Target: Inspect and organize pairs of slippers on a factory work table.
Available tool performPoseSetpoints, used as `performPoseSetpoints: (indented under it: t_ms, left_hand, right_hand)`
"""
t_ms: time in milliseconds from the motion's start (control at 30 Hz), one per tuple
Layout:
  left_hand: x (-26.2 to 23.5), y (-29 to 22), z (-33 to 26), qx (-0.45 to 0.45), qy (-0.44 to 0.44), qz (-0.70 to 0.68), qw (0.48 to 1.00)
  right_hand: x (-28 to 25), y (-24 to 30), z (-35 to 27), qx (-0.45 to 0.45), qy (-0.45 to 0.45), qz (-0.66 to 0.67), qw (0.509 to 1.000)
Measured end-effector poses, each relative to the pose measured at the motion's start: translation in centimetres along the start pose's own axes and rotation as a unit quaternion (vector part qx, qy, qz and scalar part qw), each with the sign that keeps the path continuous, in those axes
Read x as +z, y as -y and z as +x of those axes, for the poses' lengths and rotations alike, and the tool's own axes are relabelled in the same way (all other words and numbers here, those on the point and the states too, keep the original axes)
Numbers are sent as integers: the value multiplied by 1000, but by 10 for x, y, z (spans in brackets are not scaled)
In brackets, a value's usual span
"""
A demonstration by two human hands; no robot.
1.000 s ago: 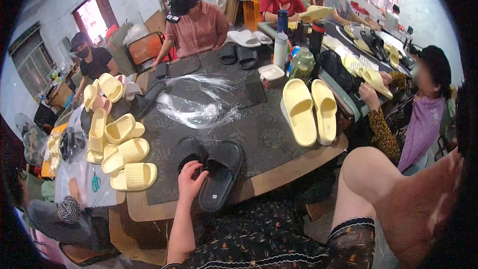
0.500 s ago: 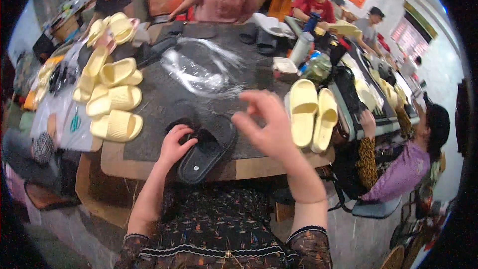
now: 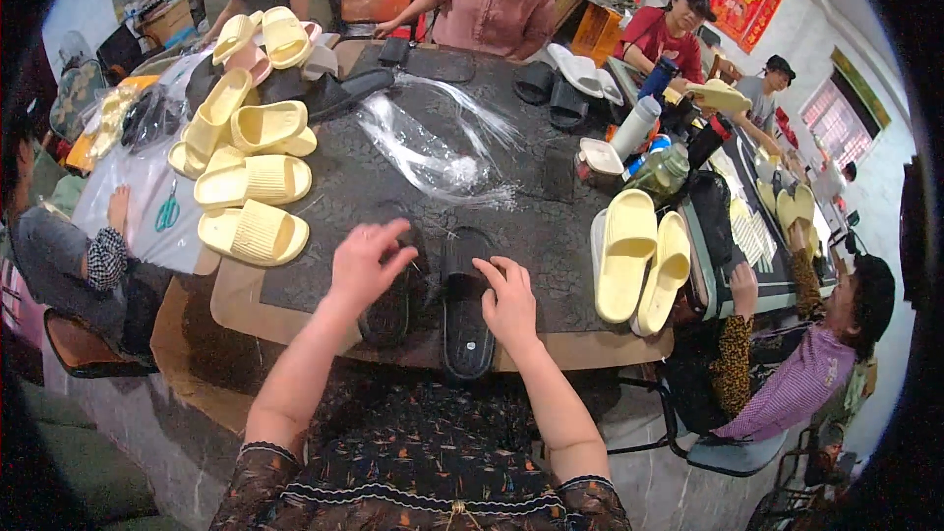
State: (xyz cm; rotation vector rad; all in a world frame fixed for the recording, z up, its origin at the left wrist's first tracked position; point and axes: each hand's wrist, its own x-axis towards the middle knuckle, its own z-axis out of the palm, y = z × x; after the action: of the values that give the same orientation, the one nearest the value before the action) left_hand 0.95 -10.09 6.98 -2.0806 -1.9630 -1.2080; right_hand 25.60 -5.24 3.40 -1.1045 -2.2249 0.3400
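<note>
Black slippers [image 3: 466,320] lie at the frame's lower centre, where a stray brush from my half-curled, thumb-apart left hand [image 3: 362,264] or loosely spread right hand [image 3: 512,307], both close by, could knock the pair askew.

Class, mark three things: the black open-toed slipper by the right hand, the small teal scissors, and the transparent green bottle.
Black slipper [image 3: 467,323], head view: insole.
Teal scissors [image 3: 169,208], head view: near the middle.
Green bottle [image 3: 661,173], head view: body.

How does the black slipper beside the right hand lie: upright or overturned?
The black slipper is upright: its strap is on top, and its footbed faces up.
</note>
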Motion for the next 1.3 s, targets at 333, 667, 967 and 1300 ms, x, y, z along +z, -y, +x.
performPoseSetpoints:
  t_ms: [333,667,967,1300]
  left_hand:
    - [72,65,74,-20,317,-131,939]
    - [65,33,39,-95,248,-188,946]
    - [101,47,44,-154,34,-289,944]
    - [86,41,42,-175,51,-353,917]
  right_hand:
    - [10,7,1,2,-40,32,999]
    - [-14,19,2,-22,7,27,999]
    - [41,-7,100,90,-54,211,972]
    - [78,-12,92,162,-30,460,873]
